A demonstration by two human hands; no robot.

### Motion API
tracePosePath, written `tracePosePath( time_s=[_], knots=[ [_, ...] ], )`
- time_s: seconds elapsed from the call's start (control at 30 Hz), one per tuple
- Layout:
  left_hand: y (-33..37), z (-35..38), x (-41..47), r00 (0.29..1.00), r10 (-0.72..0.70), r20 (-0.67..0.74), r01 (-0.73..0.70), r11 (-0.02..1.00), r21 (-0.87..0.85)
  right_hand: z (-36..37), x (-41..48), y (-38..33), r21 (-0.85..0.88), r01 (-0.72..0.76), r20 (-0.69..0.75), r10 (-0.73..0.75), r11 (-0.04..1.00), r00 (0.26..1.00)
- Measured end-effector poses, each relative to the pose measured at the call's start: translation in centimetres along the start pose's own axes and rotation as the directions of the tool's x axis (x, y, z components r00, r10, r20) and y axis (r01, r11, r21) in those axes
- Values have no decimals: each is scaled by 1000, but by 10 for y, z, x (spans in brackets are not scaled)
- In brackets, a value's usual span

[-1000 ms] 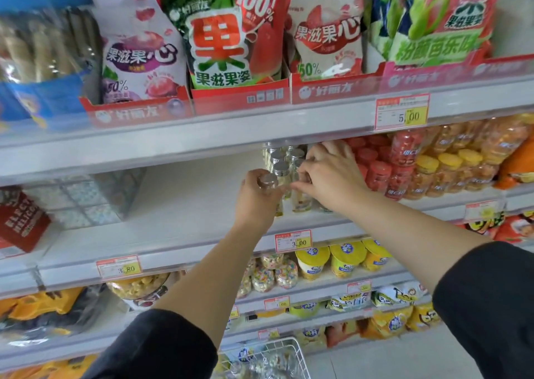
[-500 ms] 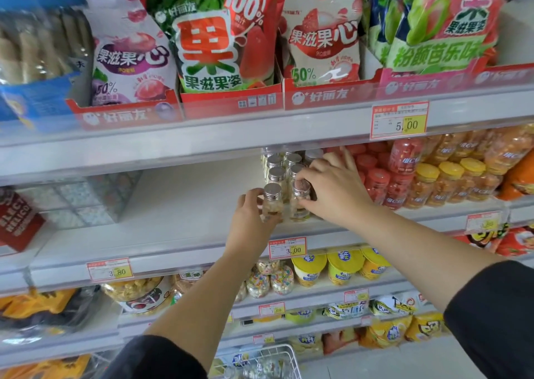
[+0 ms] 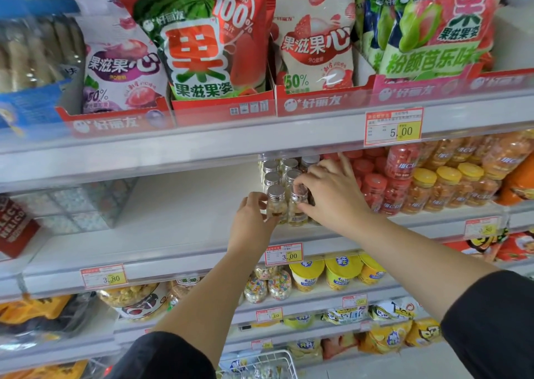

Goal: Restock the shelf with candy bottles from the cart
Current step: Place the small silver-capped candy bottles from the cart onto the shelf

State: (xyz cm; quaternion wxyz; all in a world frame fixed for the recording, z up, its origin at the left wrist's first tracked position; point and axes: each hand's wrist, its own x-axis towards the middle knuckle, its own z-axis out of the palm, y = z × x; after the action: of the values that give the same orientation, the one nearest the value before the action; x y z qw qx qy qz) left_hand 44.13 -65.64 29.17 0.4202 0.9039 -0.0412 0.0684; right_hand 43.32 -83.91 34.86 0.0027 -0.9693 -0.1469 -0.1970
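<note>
Bare stretch of shelf (image 3: 173,219) at left. Next, left hand (image 3: 251,219), fingers curled on the side of the front candy bottle (image 3: 276,206), upright at the shelf edge, silver cap up. Touching it, a second bottle (image 3: 297,215), pinched between thumb and forefinger of right hand (image 3: 335,193), other fingers spread over the rows behind. Red-capped jars (image 3: 372,187) just beside. Probably light, rigid, smooth-walled, a little slippery, easily toppled in a tight row; best gripped on the body, not the cap. Cart (image 3: 277,364) well below.
</note>
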Motion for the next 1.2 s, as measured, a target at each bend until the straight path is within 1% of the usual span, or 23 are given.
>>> tracePosePath(
  time_s=[0.3, 0.5, 0.57, 0.63, 0.67, 0.7, 0.73, 0.77, 0.83, 0.9, 0.97, 1.07, 1.2],
  knots=[
    [-3, -2, -1, 1000, 3, -9, -3, 1000, -27, 7, -2, 2, 37, 42, -71, -39, 998, 997],
    [-5, -5, -3, 1000, -5, 8, 5, 1000, 9, 9, -4, 6, 52, 41, -68, -37, 998, 997],
    [-4, -5, -2, 1000, -17, 20, 16, 1000, 27, 9, -5, 8, 48, 51, -87, -47, 998, 995],
    [-4, -5, -1, 998, -44, 45, 41, 998, 49, 6, -9, 7, 73, 54, -161, -41, 996, 986],
    [-5, -4, 0, 997, -57, 57, 53, 996, 68, 4, -15, 5, 103, 62, -230, -37, 993, 973],
    [-5, -3, 0, 996, -66, 67, 60, 994, 91, 4, -23, 2, 139, 94, -294, -49, 986, 954],
    [-5, -2, 1, 994, -75, 74, 66, 992, 112, 7, -34, -2, 171, 144, -326, -82, 975, 942],
    [-4, -2, 1, 994, -83, 78, 72, 989, 128, 11, -45, -7, 200, 192, -308, -124, 961, 943],
    [-4, 0, 3, 992, -95, 85, 81, 984, 157, 25, -65, -14, 244, 217, -181, -176, 945, 968],
    [-3, 0, 5, 990, -103, 96, 85, 981, 177, 38, -74, -17, 258, 156, -30, -153, 954, 988],
    [-4, -1, 7, 988, -116, 101, 95, 977, 189, 42, -75, -18, 269, 91, 70, -114, 959, 991],
    [-5, -3, 9, 986, -123, 115, 98, 975, 200, 43, -71, -19, 298, 77, 94, -110, 952, 989],
    [-6, -4, 10, 986, -124, 114, 99, 975, 201, 45, -63, -19, 290, 79, 116, -117, 954, 986]
  ],
)
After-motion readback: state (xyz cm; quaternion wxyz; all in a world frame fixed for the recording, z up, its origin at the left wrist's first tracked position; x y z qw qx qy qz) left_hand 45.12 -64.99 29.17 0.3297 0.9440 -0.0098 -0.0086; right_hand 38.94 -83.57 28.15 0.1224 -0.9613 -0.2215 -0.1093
